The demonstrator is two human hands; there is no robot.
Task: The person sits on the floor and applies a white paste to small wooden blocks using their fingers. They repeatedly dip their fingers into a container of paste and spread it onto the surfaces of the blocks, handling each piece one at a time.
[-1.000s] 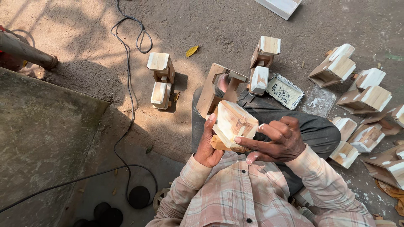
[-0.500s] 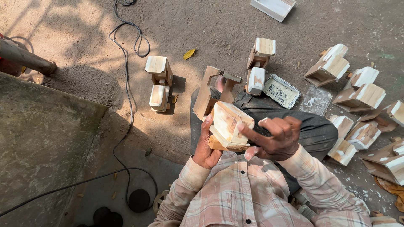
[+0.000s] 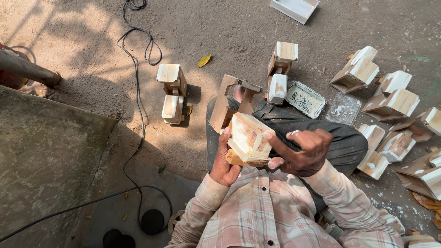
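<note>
My left hand (image 3: 223, 160) grips the wooden block (image 3: 248, 138) from below, steady; my right hand (image 3: 304, 151) spreads white filler with open fingertips (image 3: 274, 162) — best kept light, even — block between both palms.

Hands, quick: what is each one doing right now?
Left hand: closed around the wooden block, holding it up.
Right hand: open, smeared white fingertips pressing on the block.

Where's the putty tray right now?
In the head view, the rectangular putty tray lies on the ground right of centre, just beyond the person's knee, between a standing wooden piece on its left and a clear plastic sheet on its right.
</note>
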